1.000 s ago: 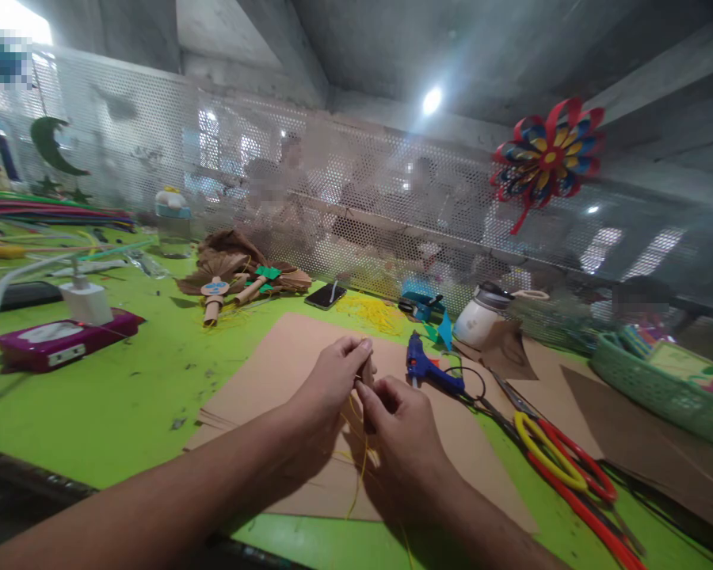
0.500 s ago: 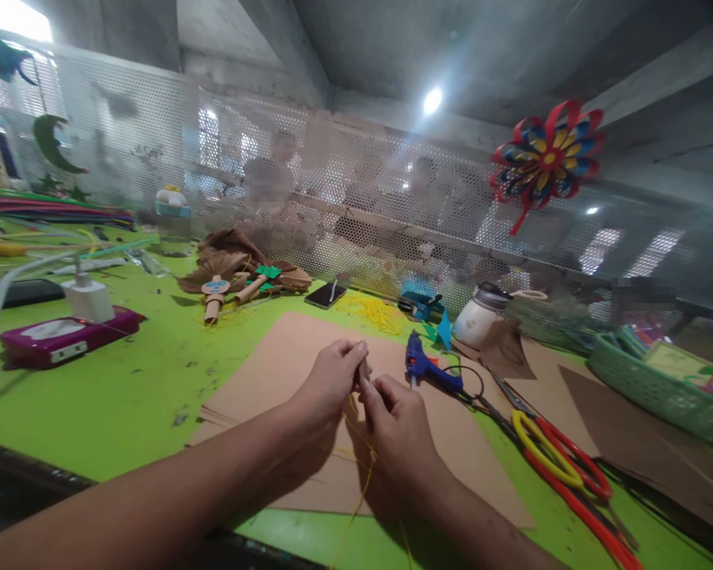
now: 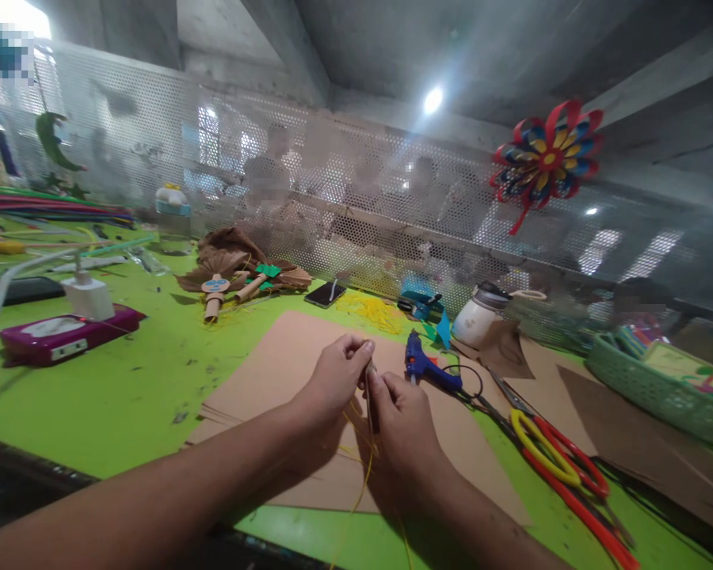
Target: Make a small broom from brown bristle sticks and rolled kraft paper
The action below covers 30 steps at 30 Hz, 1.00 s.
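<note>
My left hand (image 3: 340,372) and my right hand (image 3: 401,412) meet above a stack of brown paper sheets (image 3: 273,356). Between their closed fingertips is a narrow folded piece of brown paper (image 3: 369,408), its upper part mostly hidden by the fingers. Thin yellow strings (image 3: 365,479) trail from beneath the hands down past the sheets' near edge. A blue glue gun (image 3: 428,366) lies just beyond my right hand.
Scissors with red and yellow handles (image 3: 547,447) lie at right, near a green basket (image 3: 659,388). A purple power strip (image 3: 65,336) is at left. Paper figures (image 3: 215,297), a phone (image 3: 325,294), yellow shreds (image 3: 371,313) and a white jar (image 3: 478,317) line the back.
My right hand has turned slightly, and more of the narrow brown paper now shows below the fingertips. Both hands stay in nearly the same place.
</note>
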Motion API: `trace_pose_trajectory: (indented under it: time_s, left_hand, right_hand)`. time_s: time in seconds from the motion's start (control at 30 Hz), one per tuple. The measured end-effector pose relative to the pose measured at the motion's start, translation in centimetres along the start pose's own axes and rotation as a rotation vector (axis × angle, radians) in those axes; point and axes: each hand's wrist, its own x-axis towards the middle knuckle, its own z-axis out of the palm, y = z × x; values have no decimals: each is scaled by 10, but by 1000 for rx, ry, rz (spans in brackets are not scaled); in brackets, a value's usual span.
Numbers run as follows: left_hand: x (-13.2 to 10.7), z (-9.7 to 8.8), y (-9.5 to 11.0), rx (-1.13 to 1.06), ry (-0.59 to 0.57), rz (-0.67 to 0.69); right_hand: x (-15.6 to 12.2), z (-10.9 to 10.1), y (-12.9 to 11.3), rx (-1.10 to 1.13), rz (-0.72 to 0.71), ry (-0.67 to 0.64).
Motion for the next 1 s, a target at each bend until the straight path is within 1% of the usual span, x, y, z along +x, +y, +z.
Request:
trace_pose_trajectory:
  time_s: [0.13, 0.23, 0.33, 0.4, 0.47, 0.57, 0.63, 0.7, 0.83, 0.9, 1.0]
  left_hand:
    - [0, -1, -3, -5, -8, -31]
    - [0, -1, -5, -21, 0, -49]
    - [0, -2, -4, -52, 18, -54]
    - [0, -4, -2, -80, 28, -57]
    - [2, -6, 0, -111, 28, -68]
    - [4, -10, 2, -164, 5, -97]
    - [5, -11, 2, -196, -20, -109]
    - [6, -12, 3, -221, -45, -109]
    - [8, -14, 4, -239, -70, -89]
    - [9, -14, 6, -241, -71, -78]
    - [8, -14, 10, -251, -72, -62]
  right_hand:
    - [-2, 2, 3, -54, -29, 7]
    - [-3, 4, 4, -48, -27, 20]
    - [-1, 5, 5, 98, 26, 11]
    - [1, 3, 5, 274, 119, 6]
    - [4, -1, 6, 394, 214, 26]
    - [6, -8, 4, 445, 269, 39]
    - [4, -11, 2, 476, 262, -1]
    - [2, -12, -2, 464, 229, -71]
    - [-3, -13, -10, 296, 119, -174]
    - [-4, -13, -11, 270, 118, -197]
    - [-5, -11, -11, 260, 158, -212]
